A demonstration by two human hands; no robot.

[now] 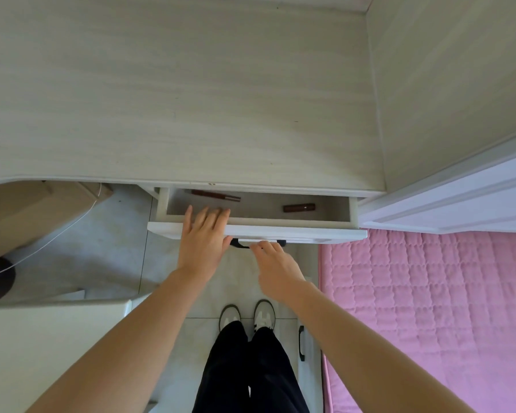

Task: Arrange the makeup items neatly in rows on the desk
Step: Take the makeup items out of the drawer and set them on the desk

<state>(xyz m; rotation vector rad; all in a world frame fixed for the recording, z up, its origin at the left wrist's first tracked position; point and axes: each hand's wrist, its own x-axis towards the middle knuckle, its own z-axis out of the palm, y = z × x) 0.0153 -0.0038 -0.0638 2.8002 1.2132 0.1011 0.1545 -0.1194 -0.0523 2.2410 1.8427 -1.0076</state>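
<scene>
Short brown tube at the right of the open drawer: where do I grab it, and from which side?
Pinch the short brown tube across its middle, coming straight down from above. It lies flat, lengthwise left to right on the drawer floor, apart from the walls, so front and back are probably free for fingers.

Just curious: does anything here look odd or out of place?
Nothing is damaged or spilled. Two brown makeup tubes lie loose and askew in the open drawer, far apart, not on the desk.

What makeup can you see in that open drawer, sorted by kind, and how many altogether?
Long slim brown stick: 1
Short brown tube: 1
Total in the drawer: 2
</scene>
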